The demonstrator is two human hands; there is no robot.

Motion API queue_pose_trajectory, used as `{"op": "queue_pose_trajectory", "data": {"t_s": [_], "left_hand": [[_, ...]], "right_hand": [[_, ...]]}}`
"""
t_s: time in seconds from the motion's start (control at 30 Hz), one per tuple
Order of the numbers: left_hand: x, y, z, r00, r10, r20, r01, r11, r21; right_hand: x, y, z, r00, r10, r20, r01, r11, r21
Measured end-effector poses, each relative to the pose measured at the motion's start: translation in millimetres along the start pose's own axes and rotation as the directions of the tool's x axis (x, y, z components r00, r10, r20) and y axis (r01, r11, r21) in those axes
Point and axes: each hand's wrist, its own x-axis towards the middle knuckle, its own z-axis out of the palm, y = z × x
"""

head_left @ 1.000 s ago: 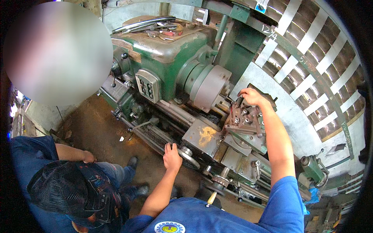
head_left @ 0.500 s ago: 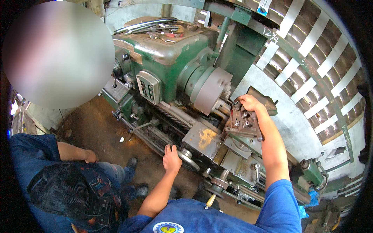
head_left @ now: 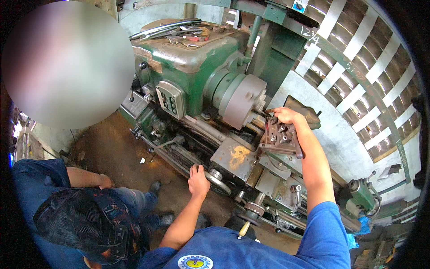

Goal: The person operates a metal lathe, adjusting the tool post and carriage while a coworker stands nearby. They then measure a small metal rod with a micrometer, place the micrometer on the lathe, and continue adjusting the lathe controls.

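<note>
L hand [head_left: 198, 181]: fingers curled at 9 o'clock rim of handwheel [head_left: 219, 181]; firm grip or not, can't tell. R hand [head_left: 285, 115] at 12 o'clock of tool post [head_left: 282, 135], index out twd chuck [head_left: 241, 102]; grip, can't tell. Chuck 10–11 o'clock from post. Co-worker [head_left: 80, 219] approx 8 o'clock in view.

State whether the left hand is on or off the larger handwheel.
On: the left hand rests against the left rim of the handwheel, fingers curled; grip firmness: cannot tell.

Lathe [head_left: 221, 159]: one. Chuck [head_left: 242, 105], one o'clock: one. Toolpost [head_left: 274, 140], three o'clock: one. Tailstock [head_left: 360, 193], four o'clock: one. Wearer's hands [head_left: 198, 181]: two.
</note>
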Motion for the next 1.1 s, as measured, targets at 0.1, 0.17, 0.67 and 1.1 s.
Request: {"op": "queue_pose_trajectory", "data": {"t_s": [0.1, 0.17, 0.67, 1.1], "left_hand": [[-1, 0, 1, 1.0, -0.012, 0.013, 0.012, 1.0, 0.005], [-2, -1, 3, 1.0, -0.021, 0.018, 0.021, 1.0, 0.003], [-6, 4, -1, 0.999, -0.048, -0.024, 0.048, 0.999, -0.007], [11, -27, -6, 0.998, 0.059, 0.002, -0.058, 0.992, -0.114]], "right_hand": [[2, 2, 1, 0.998, -0.055, -0.026, 0.051, 0.993, -0.109], [0, 1, -1, 1.0, -0.018, 0.024, 0.019, 0.998, -0.059], [10, 34, 4, 0.998, -0.046, 0.051, 0.055, 0.979, -0.197], [31, 7, -10, 1.0, -0.02, 0.0, 0.02, 0.964, -0.264]]}}
